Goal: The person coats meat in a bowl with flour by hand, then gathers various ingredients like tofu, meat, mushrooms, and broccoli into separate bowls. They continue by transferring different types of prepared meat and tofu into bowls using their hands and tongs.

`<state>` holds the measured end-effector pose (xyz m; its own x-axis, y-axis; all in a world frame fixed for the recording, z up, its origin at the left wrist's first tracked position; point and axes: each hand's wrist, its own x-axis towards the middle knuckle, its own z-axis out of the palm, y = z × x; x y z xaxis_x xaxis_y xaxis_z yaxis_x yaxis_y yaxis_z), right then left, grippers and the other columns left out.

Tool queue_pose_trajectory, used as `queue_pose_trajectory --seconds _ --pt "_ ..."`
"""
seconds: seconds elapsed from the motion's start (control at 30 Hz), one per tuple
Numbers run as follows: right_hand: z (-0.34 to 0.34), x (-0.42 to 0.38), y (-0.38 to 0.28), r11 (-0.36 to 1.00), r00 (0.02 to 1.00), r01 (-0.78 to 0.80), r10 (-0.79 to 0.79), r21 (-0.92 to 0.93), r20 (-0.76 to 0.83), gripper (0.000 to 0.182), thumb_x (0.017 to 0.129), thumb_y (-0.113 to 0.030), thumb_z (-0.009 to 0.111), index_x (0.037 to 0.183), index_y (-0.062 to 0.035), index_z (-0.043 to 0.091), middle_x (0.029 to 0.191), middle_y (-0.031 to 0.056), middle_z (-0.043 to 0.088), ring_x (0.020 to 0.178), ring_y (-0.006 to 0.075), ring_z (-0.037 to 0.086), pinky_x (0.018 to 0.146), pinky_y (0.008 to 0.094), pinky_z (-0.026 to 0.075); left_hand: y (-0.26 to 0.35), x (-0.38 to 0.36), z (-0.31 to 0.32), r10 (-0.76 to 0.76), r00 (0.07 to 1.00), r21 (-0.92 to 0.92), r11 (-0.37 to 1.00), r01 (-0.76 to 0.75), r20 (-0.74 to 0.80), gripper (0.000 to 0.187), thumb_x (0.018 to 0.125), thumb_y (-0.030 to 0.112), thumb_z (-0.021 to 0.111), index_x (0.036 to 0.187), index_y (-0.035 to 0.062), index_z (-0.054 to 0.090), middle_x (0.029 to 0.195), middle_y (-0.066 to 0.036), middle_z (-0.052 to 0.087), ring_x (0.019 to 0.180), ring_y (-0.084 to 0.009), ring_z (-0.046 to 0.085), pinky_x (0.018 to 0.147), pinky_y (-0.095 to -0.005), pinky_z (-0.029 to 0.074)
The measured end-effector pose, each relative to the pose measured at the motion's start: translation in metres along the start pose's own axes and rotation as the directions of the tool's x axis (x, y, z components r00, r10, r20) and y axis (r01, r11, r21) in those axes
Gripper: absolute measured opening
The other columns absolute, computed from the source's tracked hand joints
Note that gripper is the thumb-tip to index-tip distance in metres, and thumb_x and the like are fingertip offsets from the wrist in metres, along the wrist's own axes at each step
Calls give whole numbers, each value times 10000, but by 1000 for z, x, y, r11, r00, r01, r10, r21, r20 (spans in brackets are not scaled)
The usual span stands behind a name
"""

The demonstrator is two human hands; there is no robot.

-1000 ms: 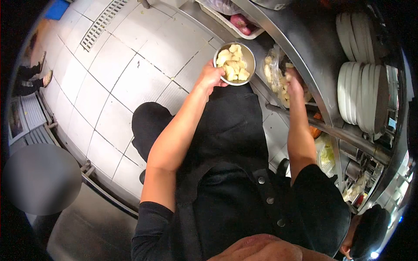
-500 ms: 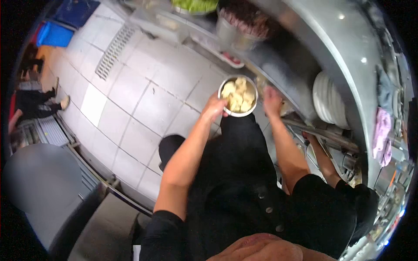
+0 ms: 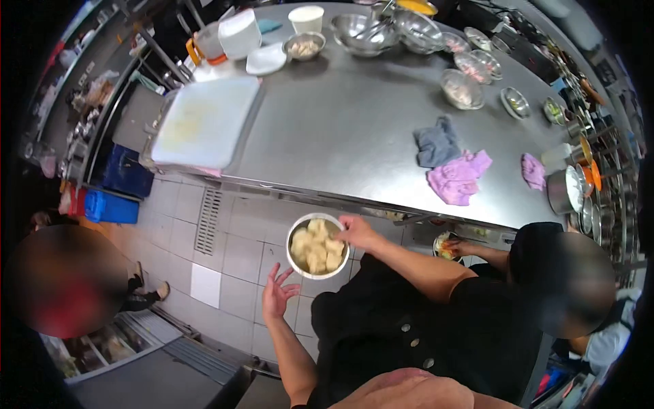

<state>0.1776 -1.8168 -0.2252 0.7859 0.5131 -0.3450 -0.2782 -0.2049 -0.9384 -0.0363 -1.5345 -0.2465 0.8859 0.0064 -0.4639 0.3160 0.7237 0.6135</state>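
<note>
A round metal bowl (image 3: 291,262) holds several pale yellow chunks (image 3: 316,247). My right hand (image 3: 355,232) grips the bowl's rim from the right. Just below and left of the bowl, my left hand (image 3: 278,293) has its fingers spread and holds nothing. The bowl is in the air over the tiled floor, in front of the steel table (image 3: 320,129).
On the table lie a white cutting board (image 3: 202,123), a grey cloth (image 3: 438,142), pink cloths (image 3: 458,178) and several metal bowls (image 3: 364,34). At the right, a co-worker's hand (image 3: 458,248) reaches to a bowl under the table edge. Another person stands at the left.
The view has risen and now takes in the tabletop. The bowl has passed from my left hand to my right hand, and my left hand has let go and opened.
</note>
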Motion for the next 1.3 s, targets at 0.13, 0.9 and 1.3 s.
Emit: queue_pose_trajectory --seconds 0.13,0.9,1.3 --pt "-67 -33 -153 852 902 303 -111 428 -418 195 864 -12 690 1058 5 688 941 66 717 814 143 676 735 280 547 50 -25 11 15 887 386 904 185 -461 696 998 434 576 1538 89 306 1303 -213 581 864 -330 701 635 -365 592" --pt "-516 -22 -157 857 209 359 312 370 -927 179 945 -172 566 1055 -39 614 753 89 641 542 170 588 447 289 455 103 45 36 -276 705 403 661 632 -653 555 969 322 575 1449 85 427 1304 -219 557 904 -400 695 660 -471 580" --pt "-248 9 -340 912 516 407 -276 -51 -811 311 941 -351 707 841 -62 653 708 23 635 549 115 582 478 282 475 176 88 -37 -135 942 832 442 336 -308 565 959 283 579 1427 10 420 1317 -267 544 934 -400 665 726 -499 559"
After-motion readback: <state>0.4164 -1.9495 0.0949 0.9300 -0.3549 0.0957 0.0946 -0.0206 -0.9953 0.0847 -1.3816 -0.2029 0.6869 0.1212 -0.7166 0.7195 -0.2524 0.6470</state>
